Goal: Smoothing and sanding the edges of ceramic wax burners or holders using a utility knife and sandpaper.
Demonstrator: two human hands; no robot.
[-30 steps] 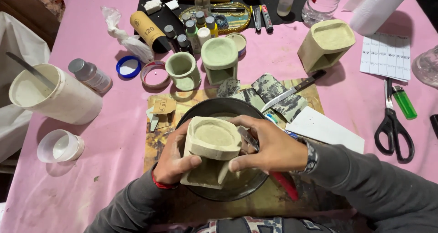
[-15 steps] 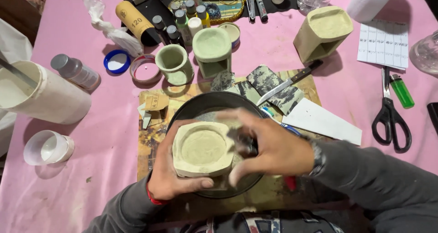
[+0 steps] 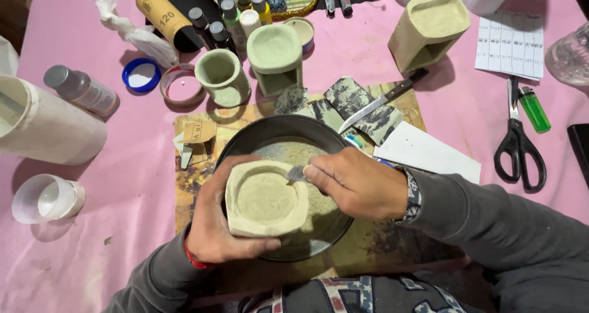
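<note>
My left hand (image 3: 216, 227) grips a squarish pale clay burner (image 3: 265, 198) with a round hollow on top, holding it over a dark round pan (image 3: 282, 135) that has grey dust in it. My right hand (image 3: 353, 183) pinches a small grey piece of sandpaper (image 3: 296, 173) against the burner's upper right rim. Both sleeves are grey.
Other clay pieces stand beyond the pan: a round cup (image 3: 222, 75), a green burner (image 3: 274, 57) and a beige burner (image 3: 428, 30). A knife (image 3: 381, 100) lies on sandpaper scraps. Scissors (image 3: 519, 142) and a green lighter (image 3: 534, 109) lie right. White tub (image 3: 46, 126) and small bottles stand left.
My left hand has tilted and turned the burner so its hollow faces up. My right hand has shifted from the burner's side to its upper right rim with the sandpaper.
</note>
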